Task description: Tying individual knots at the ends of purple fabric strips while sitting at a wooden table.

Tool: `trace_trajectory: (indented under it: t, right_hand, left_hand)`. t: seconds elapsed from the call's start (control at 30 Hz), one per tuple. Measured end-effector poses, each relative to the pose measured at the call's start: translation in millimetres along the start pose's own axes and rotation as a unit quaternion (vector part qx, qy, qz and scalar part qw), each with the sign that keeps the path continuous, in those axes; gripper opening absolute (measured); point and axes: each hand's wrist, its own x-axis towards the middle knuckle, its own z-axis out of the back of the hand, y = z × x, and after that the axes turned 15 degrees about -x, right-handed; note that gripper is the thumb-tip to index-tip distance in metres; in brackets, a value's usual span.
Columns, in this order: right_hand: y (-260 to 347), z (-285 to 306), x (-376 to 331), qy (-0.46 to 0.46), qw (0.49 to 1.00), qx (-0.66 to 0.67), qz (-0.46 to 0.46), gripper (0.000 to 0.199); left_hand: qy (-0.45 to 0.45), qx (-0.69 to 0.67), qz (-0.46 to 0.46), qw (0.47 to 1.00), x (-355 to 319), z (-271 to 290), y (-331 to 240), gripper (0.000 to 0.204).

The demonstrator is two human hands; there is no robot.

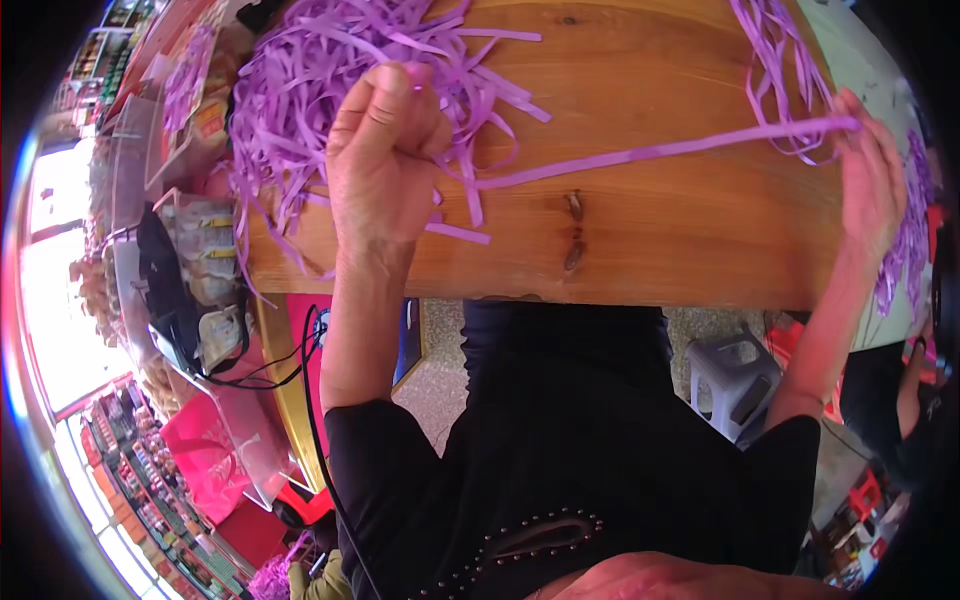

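A large tangled heap of flat purple ribbons (290, 100) covers the far left of the wooden table. Over its near side, my left hand (385, 165) is closed in a pinch, with a bit of purple ribbon showing at the fingertips. Off to the right, my right hand (872, 185) pinches one purple ribbon (650, 155) near its end. That strip runs almost straight across the tabletop, back to the heap beside my left hand. Its far end is lost among the other strips. Another bundle of purple ribbons (780, 75) lies beyond my right hand, at the table's far right.
The wooden table (680, 235) has its near edge against my body. More ribbons (912, 225) lie on a pale surface at the right. Below stand a grey plastic stool (732, 380) and, at left, clear bins and a black cable (308, 400). Other people are partly visible low down.
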Motion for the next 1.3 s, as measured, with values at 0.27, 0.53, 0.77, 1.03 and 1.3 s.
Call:
trace_trajectory:
  t: [0.27,0.53,0.77,1.03,1.3]
  right_hand:
    - [54.0,-127.6,-7.0,0.196,0.978,-0.025,0.063,0.016]
    - [76.9,-157.3,-24.4,0.227,0.954,-0.195,0.007,0.027]
    - [55.1,-148.7,-26.6,0.196,0.974,-0.063,-0.094,0.027]
    - [-10.1,-161.2,17.3,0.124,0.848,0.031,0.515,0.022]
    - [57.3,-145.4,-22.4,0.205,0.967,-0.147,-0.033,0.036]
  left_hand:
    - [0.060,0.027,0.080,0.995,-8.9,-16.3,34.2,0.006]
    - [0.052,0.027,0.092,0.994,-12.6,-34.8,58.4,0.007]
    - [0.101,-0.032,0.188,0.976,-0.5,-33.2,66.7,0.017]
    - [0.044,0.119,0.069,0.990,-2.9,-48.3,82.0,0.022]
    - [0.078,0.122,0.006,0.989,-5.4,-41.8,93.5,0.025]
